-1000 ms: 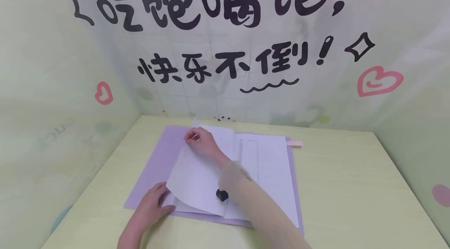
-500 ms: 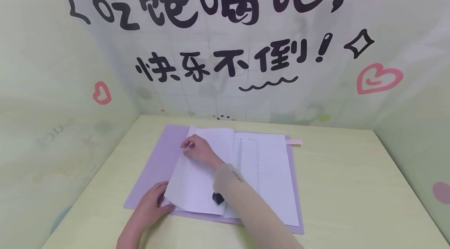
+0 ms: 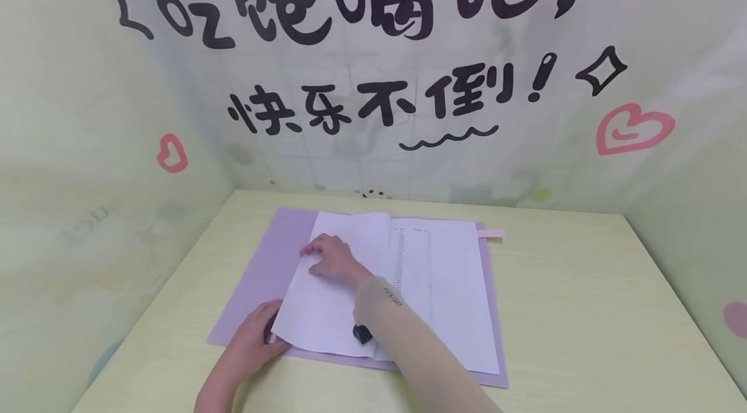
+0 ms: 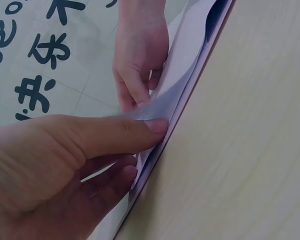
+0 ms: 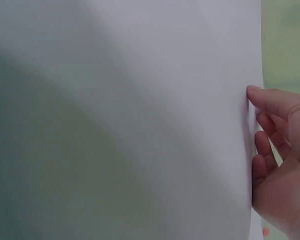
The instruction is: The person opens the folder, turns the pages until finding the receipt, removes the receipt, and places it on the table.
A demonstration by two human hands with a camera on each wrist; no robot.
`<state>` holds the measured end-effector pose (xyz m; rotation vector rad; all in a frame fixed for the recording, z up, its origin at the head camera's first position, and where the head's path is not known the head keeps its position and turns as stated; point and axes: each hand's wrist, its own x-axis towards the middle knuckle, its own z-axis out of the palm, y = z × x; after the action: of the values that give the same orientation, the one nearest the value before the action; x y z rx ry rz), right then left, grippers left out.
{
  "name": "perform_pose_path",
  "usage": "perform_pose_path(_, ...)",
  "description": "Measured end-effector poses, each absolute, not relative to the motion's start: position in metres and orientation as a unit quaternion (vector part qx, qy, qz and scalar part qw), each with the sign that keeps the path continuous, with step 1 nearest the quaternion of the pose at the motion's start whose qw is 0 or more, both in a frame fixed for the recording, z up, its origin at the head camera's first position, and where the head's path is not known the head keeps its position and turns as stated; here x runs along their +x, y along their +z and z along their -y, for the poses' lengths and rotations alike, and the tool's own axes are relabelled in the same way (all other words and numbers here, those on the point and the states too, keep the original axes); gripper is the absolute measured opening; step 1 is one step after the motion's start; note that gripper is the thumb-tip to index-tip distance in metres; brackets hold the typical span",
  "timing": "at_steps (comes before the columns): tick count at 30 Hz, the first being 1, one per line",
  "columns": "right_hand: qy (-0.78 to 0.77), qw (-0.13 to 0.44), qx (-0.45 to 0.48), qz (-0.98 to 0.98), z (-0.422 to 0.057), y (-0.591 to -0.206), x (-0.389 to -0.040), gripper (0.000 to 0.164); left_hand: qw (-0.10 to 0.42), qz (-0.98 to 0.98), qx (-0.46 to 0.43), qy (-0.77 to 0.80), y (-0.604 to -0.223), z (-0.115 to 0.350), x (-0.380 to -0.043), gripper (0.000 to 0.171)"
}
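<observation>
An open purple folder (image 3: pixel 257 277) with white sheets inside lies on the table in the head view. The right sheet (image 3: pixel 455 296) bears a narrow printed table. Over the left half lies a turned sheet (image 3: pixel 332 322), its lower edge slightly bowed. My left hand (image 3: pixel 251 338) pinches the stack's lower left corner, thumb at the front edge (image 4: pixel 155 127), fingers at the left side. My right hand (image 3: pixel 335 259) rests on the turned sheet near its left edge, thumb apart from the fingers. In the right wrist view that sheet (image 5: pixel 165 75) fills most of the picture.
A pink tab (image 3: pixel 492 233) sticks out at the folder's right edge. The pale wooden table (image 3: pixel 589 309) meets printed curtain walls (image 3: pixel 525 173) at the back and sides. A small black object (image 3: pixel 362 334) shows beside my right sleeve (image 3: pixel 408 335).
The turned sheet has come down flatter over the left side. My right hand has moved slightly toward the front and its fingers have loosened. The left hand has stayed at the corner.
</observation>
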<state>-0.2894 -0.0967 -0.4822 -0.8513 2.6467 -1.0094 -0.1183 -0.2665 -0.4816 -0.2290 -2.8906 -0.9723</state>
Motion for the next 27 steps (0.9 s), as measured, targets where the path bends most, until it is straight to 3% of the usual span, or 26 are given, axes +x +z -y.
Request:
perform_pose_path(12,-0.311,0.092,-0.295,-0.899,0.0955,-0.4848,-0.2869,0.046,0.013,0.938,-0.042,-0.345,-0.4793,0.2652,-0.1159,0.085)
perform_pose_path(27,-0.280,0.113,-0.300,-0.905,0.0954,-0.4824,-0.2880,0.045,0.065,0.955,-0.091,-0.275,-0.4786,0.2628,-0.1148,0.052)
